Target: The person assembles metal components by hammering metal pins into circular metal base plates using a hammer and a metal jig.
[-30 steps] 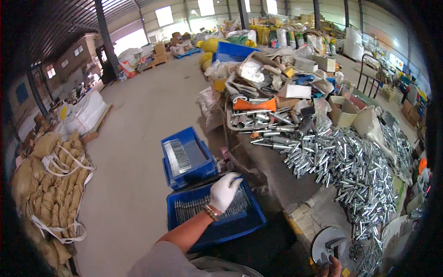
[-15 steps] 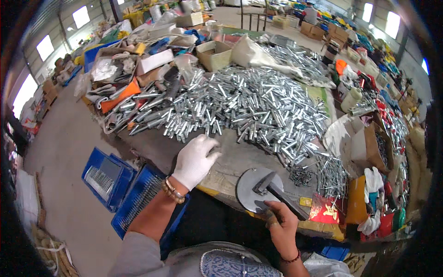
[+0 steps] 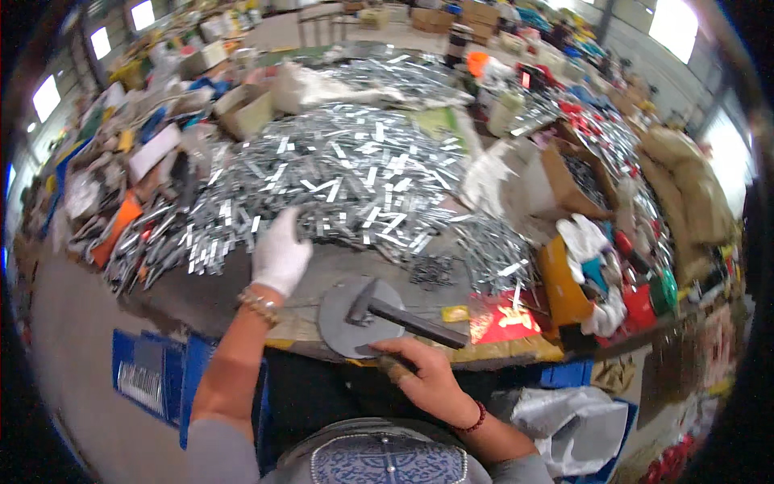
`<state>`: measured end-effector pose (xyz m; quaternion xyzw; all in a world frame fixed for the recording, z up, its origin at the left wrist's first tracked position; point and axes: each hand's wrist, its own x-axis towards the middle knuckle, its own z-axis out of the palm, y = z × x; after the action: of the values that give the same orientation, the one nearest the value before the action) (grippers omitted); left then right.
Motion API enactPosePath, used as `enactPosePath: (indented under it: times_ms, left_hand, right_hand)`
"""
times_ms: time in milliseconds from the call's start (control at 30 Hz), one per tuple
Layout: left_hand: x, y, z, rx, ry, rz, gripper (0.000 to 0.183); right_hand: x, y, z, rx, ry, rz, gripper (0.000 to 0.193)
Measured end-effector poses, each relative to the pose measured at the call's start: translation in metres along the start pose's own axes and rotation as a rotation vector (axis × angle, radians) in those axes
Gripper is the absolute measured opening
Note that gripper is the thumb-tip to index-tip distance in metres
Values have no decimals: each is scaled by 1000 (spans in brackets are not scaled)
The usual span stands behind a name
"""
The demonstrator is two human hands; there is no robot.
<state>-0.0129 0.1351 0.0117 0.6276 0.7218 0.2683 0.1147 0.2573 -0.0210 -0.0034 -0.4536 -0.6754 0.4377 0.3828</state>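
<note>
My left hand (image 3: 281, 255), in a white glove, reaches to the near edge of a large heap of shiny metal tubes (image 3: 347, 173). Its thumb stands apart from the fingers, and nothing shows in its grasp. My bare right hand (image 3: 429, 381) is at the front edge of a round grey metal disc (image 3: 334, 327), thumb and fingers drawn close together. Whatever they might pinch is too small to make out; the fingertips look dark. A hammer (image 3: 411, 322) lies across the disc, its head on the plate and its dark handle pointing right.
Small dark screws (image 3: 435, 272) and long thin metal rods (image 3: 492, 250) lie right of the disc. Beyond are a red packet (image 3: 504, 316), a yellow box (image 3: 564, 278) with gloves and a cardboard carton (image 3: 556, 181). Blue bins (image 3: 149, 375) stand below the table's left front.
The view has swung to the right, so the table appears shifted left. My left hand has moved forward to the tube heap. My right hand stays beside the disc; the hammer lies as before.
</note>
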Motion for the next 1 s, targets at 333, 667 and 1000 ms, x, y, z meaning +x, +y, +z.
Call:
enactPosePath:
  times_ms: [333,667,1000]
  left_hand:
    - [-76,14,-24,-1102,-246,-81,51]
    - [-123,32,-28,-653,-456,-77,19]
    - [-137,4,-23,-386,-205,346,17]
  right_hand:
    - [52,16,-114,-835,334,-26,31]
    - [108,43,-119,-1169,222,159,33]
    - [71,11,-111,-954,133,-118,27]
